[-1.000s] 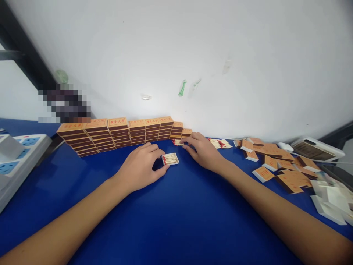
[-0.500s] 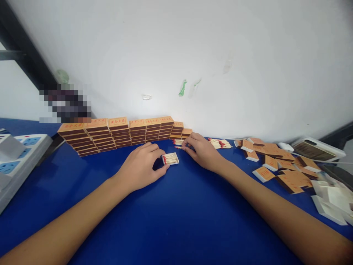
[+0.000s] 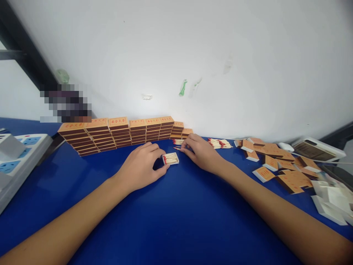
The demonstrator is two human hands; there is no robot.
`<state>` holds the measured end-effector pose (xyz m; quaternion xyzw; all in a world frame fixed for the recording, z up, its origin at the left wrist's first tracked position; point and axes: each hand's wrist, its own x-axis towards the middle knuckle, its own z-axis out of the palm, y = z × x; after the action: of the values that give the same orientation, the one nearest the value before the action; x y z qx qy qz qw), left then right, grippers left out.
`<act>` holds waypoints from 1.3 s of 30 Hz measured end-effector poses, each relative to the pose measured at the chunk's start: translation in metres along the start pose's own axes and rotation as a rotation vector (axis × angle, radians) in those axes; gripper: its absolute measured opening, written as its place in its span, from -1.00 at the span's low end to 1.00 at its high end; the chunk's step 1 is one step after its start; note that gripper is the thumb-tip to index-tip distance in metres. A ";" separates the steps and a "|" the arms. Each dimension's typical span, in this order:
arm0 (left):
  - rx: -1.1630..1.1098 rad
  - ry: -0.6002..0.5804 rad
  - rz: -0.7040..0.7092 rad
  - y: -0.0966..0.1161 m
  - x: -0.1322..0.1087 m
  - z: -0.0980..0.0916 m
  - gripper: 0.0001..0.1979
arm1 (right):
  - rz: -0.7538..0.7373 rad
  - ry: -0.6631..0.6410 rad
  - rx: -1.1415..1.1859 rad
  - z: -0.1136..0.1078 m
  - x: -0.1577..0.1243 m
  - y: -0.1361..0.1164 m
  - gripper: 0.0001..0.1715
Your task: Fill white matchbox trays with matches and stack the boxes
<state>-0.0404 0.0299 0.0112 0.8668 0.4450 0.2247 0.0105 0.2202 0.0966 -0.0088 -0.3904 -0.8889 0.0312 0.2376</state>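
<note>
My left hand (image 3: pixel 145 163) is closed around the far and near sides of a small white matchbox tray (image 3: pixel 178 161), gripping it on the blue table. Inside the tray lie red-tipped matches (image 3: pixel 171 158), heads toward my palm. Just beyond it, my right hand (image 3: pixel 202 151) has thumb and forefinger pinched on a match (image 3: pixel 177 148), its red head pointing left. A small heap of loose matches (image 3: pixel 179 141) lies right behind those fingertips, partly hidden by them. Another heap of matches (image 3: pixel 220 143) spreads to the right of my right hand, near the wall.
Stacked orange matchboxes (image 3: pixel 118 132) line the wall at left, stepping down toward the middle. Orange box sleeves (image 3: pixel 293 180) are scattered at right, beside white trays (image 3: pixel 331 206). A power strip (image 3: pixel 30 147) stands at far left, and a white device (image 3: pixel 318 149) at back right.
My right hand's fingertips have shifted very slightly at the match heap. The left hand and tray have stayed in place.
</note>
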 end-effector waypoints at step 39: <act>-0.012 0.001 0.009 0.000 -0.001 0.001 -0.77 | 0.071 0.038 -0.032 0.014 0.002 -0.012 -0.87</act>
<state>-0.0405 0.0296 0.0103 0.8686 0.4398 0.2279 0.0144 0.2043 0.0919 -0.0177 -0.4261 -0.8701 0.0180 0.2471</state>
